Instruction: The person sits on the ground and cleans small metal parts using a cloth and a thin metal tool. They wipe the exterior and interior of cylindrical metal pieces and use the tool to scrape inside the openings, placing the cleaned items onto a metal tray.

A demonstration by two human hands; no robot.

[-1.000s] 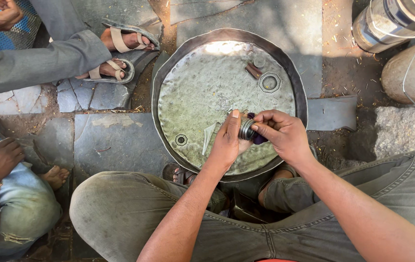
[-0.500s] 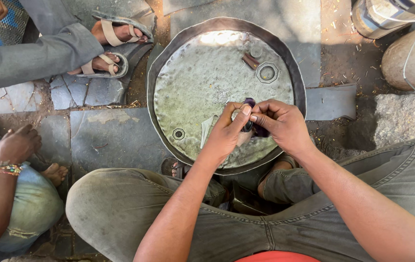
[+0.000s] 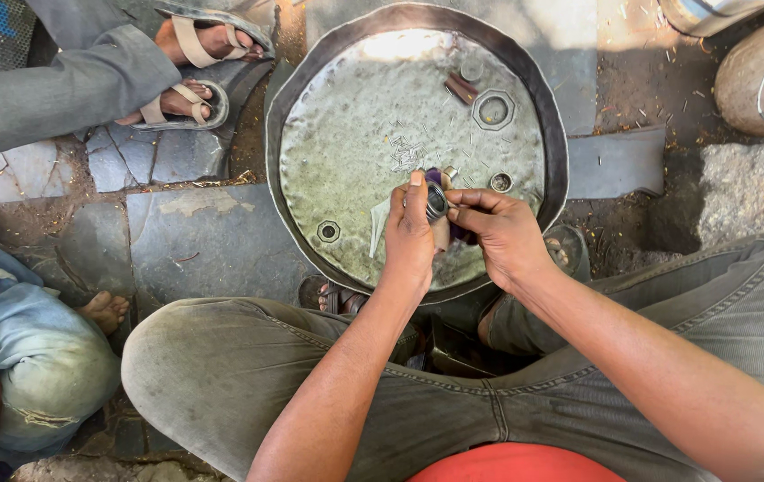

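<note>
Close up, 2 hands, left hand (image 3: 411, 234), right hand (image 3: 500, 234), pinching small round metal piece (image 3: 436, 203), dented drum lid (image 3: 355, 134)

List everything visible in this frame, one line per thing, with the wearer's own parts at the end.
Drum lid: one, grey metal, round, on the ground ahead of the knees.
Hexagonal bung: one, grey, upper right of the lid.
Small metal cylinder: one, dark silver, pinched between both hands.
Stone slabs: several, dark grey, left of the lid.
Sandalled feet: two, tan straps, top left, another person's.
Seated person's knee: one, blue jeans, bottom left.
Metal containers: two, top right corner, cropped.
Left hand: one, grip on the cylinder.
Right hand: one, fingertips on the cylinder.
</note>
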